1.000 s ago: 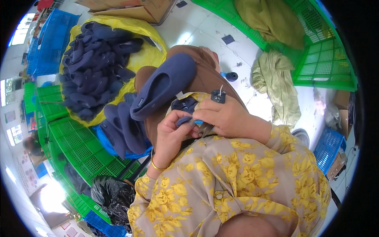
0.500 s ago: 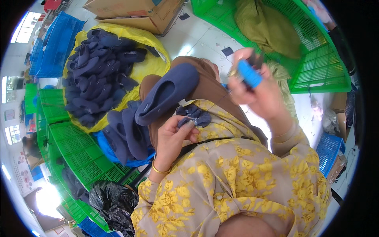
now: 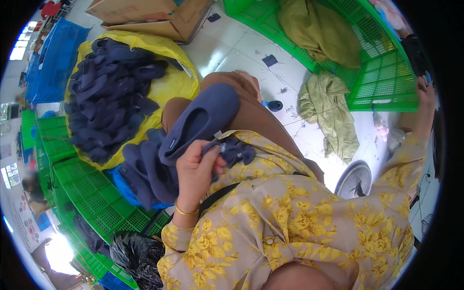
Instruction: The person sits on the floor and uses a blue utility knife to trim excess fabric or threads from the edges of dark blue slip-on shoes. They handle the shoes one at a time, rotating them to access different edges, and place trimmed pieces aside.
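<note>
My left hand [image 3: 194, 166] pinches a bunched navy fabric piece [image 3: 237, 151] over my lap, thumb on top near a small pale spot. A navy slipper [image 3: 220, 104] lies across my thigh just beyond that hand, its opening upward. More navy slippers [image 3: 150, 162] lean together to the left of it. Far out at the right rim, my right hand [image 3: 425, 93] is raised with its fingers closed. A bit of blue shows at its fingertips; what it grips is too small to make out.
A yellow sack [image 3: 181, 79] full of navy slippers stands at the left, beside green crates [image 3: 92, 186]. Beyond my knees are a cardboard box [image 3: 145, 19], a green crate [image 3: 386, 92] with an olive cloth, a thread spool [image 3: 275, 105] and a round grey lid-like thing [image 3: 354, 179].
My right hand has swung from above my lap far out to the right, uncovering the floor, spool and round grey thing. My left hand keeps its pinch on the fabric piece, slightly farther left.
</note>
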A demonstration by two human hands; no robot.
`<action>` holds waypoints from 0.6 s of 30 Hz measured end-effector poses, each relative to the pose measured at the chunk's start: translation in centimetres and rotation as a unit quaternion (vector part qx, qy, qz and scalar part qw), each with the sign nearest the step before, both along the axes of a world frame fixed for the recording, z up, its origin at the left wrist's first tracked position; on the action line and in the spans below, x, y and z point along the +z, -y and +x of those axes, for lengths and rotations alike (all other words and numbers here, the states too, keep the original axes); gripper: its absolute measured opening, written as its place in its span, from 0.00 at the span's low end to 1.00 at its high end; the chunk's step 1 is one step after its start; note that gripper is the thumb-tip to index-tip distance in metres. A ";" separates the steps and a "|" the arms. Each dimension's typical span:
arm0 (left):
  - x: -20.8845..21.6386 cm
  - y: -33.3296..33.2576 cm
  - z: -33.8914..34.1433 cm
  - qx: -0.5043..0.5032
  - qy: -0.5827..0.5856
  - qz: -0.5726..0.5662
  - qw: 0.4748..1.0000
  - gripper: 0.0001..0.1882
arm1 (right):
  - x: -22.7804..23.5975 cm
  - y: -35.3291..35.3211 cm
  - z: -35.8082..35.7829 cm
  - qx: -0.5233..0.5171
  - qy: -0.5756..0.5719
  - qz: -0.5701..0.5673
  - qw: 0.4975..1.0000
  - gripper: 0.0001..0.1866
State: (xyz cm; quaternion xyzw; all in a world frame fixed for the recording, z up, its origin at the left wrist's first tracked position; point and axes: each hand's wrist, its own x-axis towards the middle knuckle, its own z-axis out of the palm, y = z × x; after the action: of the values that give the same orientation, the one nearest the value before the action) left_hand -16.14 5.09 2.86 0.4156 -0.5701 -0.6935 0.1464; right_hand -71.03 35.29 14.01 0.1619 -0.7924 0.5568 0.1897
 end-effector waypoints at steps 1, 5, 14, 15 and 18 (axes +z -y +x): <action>0.0 -0.1 -0.7 -0.006 -0.022 0.003 1.000 0.06 | -0.7 1.2 1.8 -0.003 -0.007 0.038 0.999 0.14; -0.1 0.7 -3.3 0.000 -0.046 0.049 0.998 0.08 | -6.2 9.1 15.3 0.151 0.085 0.117 0.978 0.14; 0.7 1.5 -4.8 -0.004 -0.028 0.030 0.999 0.05 | -12.6 20.9 33.0 0.568 0.075 0.217 0.791 0.14; 0.4 1.8 -4.3 0.033 -0.059 0.001 0.998 0.07 | -13.1 21.2 33.1 0.562 0.092 0.192 0.799 0.13; -0.2 5.1 -2.9 0.009 0.113 -0.282 0.953 0.09 | -13.9 22.3 32.6 0.526 0.266 0.154 0.793 0.10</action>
State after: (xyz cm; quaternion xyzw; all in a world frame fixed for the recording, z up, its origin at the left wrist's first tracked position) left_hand -19.01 -0.03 2.67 0.4382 -0.7516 -0.4513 0.1985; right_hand -38.45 12.97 0.08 0.4268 -0.6794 0.4618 -0.3782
